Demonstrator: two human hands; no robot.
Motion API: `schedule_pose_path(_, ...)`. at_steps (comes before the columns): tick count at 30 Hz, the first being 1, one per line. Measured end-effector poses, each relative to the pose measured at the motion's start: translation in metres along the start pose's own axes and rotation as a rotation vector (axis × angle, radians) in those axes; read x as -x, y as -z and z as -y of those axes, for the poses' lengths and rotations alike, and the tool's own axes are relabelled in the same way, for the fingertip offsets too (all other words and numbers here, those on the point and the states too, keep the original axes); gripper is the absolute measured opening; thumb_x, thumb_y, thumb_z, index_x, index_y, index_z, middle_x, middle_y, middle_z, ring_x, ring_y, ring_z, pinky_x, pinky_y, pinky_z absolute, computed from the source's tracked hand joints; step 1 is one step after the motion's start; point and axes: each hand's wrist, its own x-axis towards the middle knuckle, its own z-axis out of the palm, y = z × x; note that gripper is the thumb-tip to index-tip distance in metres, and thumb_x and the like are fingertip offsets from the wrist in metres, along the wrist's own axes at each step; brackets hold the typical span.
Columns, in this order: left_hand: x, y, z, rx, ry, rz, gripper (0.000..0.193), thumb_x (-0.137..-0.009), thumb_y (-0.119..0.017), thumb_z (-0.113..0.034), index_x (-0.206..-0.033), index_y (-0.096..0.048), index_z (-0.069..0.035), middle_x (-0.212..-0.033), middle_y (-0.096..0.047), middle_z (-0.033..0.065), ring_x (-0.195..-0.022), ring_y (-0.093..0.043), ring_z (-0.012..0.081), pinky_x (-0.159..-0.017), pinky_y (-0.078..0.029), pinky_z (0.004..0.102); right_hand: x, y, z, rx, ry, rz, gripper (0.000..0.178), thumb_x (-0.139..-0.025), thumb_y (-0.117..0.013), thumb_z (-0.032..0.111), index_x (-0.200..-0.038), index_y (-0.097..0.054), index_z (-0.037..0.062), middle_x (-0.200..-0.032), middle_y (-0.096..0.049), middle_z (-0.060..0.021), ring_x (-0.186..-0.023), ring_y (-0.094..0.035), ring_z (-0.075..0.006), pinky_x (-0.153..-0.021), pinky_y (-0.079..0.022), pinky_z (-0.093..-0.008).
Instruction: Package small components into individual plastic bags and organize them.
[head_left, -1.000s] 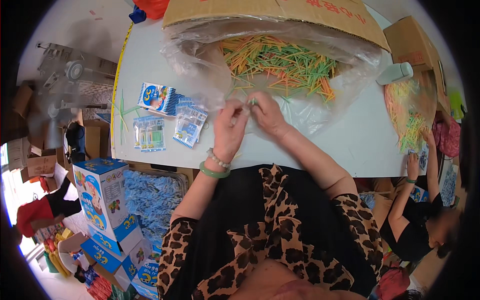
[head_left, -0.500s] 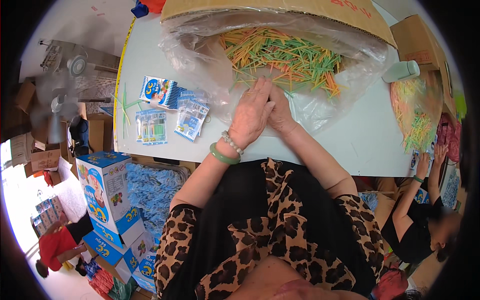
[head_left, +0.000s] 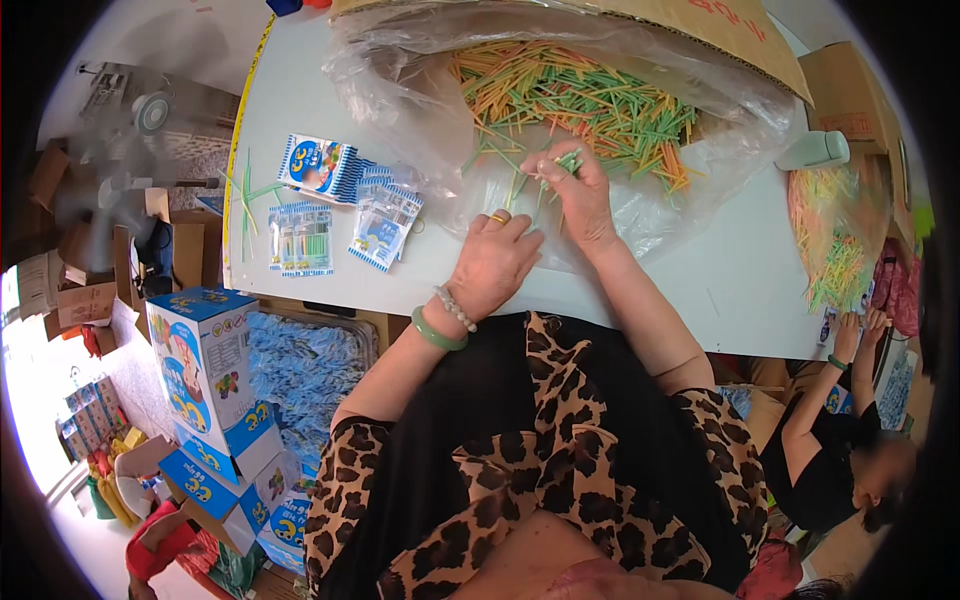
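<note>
My right hand (head_left: pixel 582 200) is closed round a small bundle of thin green sticks (head_left: pixel 570 161), their ends showing above the fingers. To its left, my left hand (head_left: pixel 496 262), with a ring, is held low with bent fingers over the clear plastic liner (head_left: pixel 640 225). A few green sticks lie by its fingertips; what it grips, if anything, is hidden. Just beyond both hands, a heap of orange, yellow and green sticks (head_left: pixel 600 100) spills from the lined cardboard box (head_left: pixel 730 38).
Left on the white table (head_left: pixel 700 295) lie a stack of blue-and-white packets (head_left: pixel 318 165), loose packets (head_left: pixel 385 225) and stray sticks (head_left: pixel 250 195). A pale green bottle (head_left: pixel 815 150) and a bag of sticks (head_left: pixel 835 240) are at right, near another person (head_left: pixel 835 440). Printed cartons (head_left: pixel 205 370) stand lower left.
My hands, pressed together before, have come apart. The left has moved down and left; the right has turned up, showing the green stick bundle.
</note>
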Motion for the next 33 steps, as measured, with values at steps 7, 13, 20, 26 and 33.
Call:
schedule_pose_path(7, 0.004, -0.005, 0.010, 0.014, 0.059, 0.110, 0.016, -0.074, -0.068, -0.010, -0.090, -0.064, -0.006, -0.095, -0.059, 0.0074, -0.087, -0.056, 0.0266, -0.080, -0.044, 0.0385, -0.010, 0.018, -0.013, 0.658, 0.014, 0.038, 0.007, -0.090, -0.056, 0.007, -0.096, -0.054, 0.0048, -0.094, -0.067, -0.0086, -0.089, -0.059, -0.0153, -0.084, -0.045, -0.0278)
schedule_pose_path(13, 0.003, -0.004, 0.007, 0.014, 0.082, 0.091, 0.016, -0.074, -0.068, -0.010, -0.089, -0.064, -0.007, -0.095, -0.058, 0.0071, -0.089, -0.056, 0.0268, -0.080, -0.044, 0.0384, -0.018, 0.017, 0.020, 0.197, 0.107, -0.041, 0.008, -0.093, -0.054, 0.012, -0.096, -0.053, 0.0043, -0.095, -0.067, -0.0110, -0.093, -0.060, -0.0188, -0.088, -0.046, -0.0336)
schedule_pose_path(20, 0.006, -0.005, 0.015, 0.144, 0.125, 0.050, 0.012, -0.076, -0.067, -0.007, -0.087, -0.064, -0.003, -0.091, -0.060, 0.0088, -0.086, -0.057, 0.0300, -0.080, -0.045, 0.0396, -0.027, 0.016, 0.036, -0.278, -0.079, -0.161, 0.011, -0.092, -0.052, 0.014, -0.097, -0.050, 0.0040, -0.091, -0.066, -0.0139, -0.085, -0.062, -0.0213, -0.081, -0.048, -0.0355)
schedule_pose_path(26, -0.001, 0.002, 0.010, 0.402, 0.254, -0.199, 0.012, -0.079, -0.066, -0.003, -0.091, -0.064, -0.001, -0.089, -0.063, 0.0128, -0.076, -0.060, 0.0307, -0.069, -0.049, 0.0372, -0.011, -0.001, 0.019, -0.068, -0.119, 0.005, 0.013, -0.090, -0.057, 0.014, -0.099, -0.051, 0.0060, -0.072, -0.052, -0.0018, -0.066, -0.051, -0.0115, -0.057, -0.045, -0.0254)
schedule_pose_path(33, -0.021, 0.029, -0.011, 0.326, 0.285, -0.450, 0.031, -0.080, -0.066, -0.001, -0.110, -0.059, -0.001, -0.093, -0.063, 0.0134, -0.076, -0.060, 0.0287, -0.067, -0.050, 0.0344, 0.011, -0.034, 0.008, 0.530, 0.142, 0.009, 0.034, -0.084, -0.068, 0.018, -0.111, -0.051, 0.0062, -0.096, -0.061, -0.0122, -0.080, -0.062, -0.0279, -0.069, -0.050, -0.0339)
